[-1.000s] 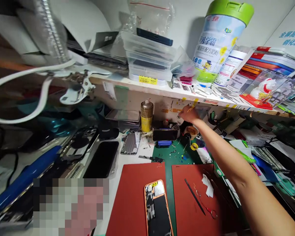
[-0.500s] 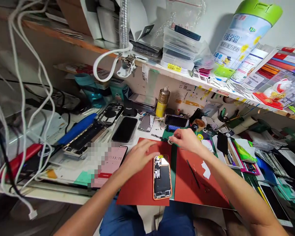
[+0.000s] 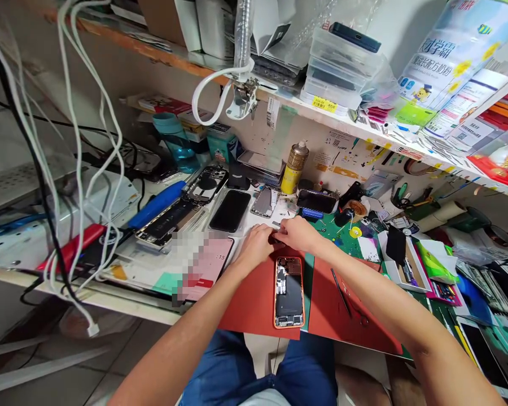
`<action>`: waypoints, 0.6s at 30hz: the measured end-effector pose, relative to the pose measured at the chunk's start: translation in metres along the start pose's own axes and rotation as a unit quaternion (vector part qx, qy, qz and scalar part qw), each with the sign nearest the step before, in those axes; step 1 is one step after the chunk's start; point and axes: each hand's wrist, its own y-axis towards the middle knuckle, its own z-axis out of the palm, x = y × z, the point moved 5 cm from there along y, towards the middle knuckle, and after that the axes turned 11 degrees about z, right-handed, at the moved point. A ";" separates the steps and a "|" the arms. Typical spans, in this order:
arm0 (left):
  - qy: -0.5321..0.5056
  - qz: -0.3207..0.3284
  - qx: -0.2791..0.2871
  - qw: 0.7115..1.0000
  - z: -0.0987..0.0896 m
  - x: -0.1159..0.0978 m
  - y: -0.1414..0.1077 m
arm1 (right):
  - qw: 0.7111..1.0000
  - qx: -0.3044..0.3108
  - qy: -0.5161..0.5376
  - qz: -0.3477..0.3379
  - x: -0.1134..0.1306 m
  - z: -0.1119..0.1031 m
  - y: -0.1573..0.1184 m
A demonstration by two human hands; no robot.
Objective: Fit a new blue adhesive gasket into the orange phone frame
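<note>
An opened phone with an orange frame lies on the red mat, its battery and boards showing. Just above its top end my two hands meet. My left hand has its fingers bent around something small and dark that I cannot make out. Close beside it, my right hand pinches at the same spot; what it grips is too small to name. Dark tweezers rest on the right red mat, with small scissors near them.
Left of my hands lie a black-screened phone, an opened phone and a pink-screened phone. Behind stands a yellow spray can. A shelf runs above. To the right is a white tray. White cables hang at left.
My right hand has moved left and my left hand has come up against it. The white piece on the right mat is no longer seen there. The view has shifted.
</note>
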 end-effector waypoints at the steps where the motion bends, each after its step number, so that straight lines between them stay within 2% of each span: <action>1: 0.001 0.000 0.001 1.000 0.002 0.000 0.000 | 1.000 0.003 -0.003 -0.001 -0.001 0.001 0.000; 9: 0.010 0.001 -0.003 1.000 0.012 0.004 0.000 | 1.000 0.000 -0.027 0.002 0.001 0.006 0.001; 18: 0.006 0.028 -0.007 1.000 0.017 0.010 0.000 | 0.997 -0.018 -0.064 -0.037 0.005 0.005 -0.003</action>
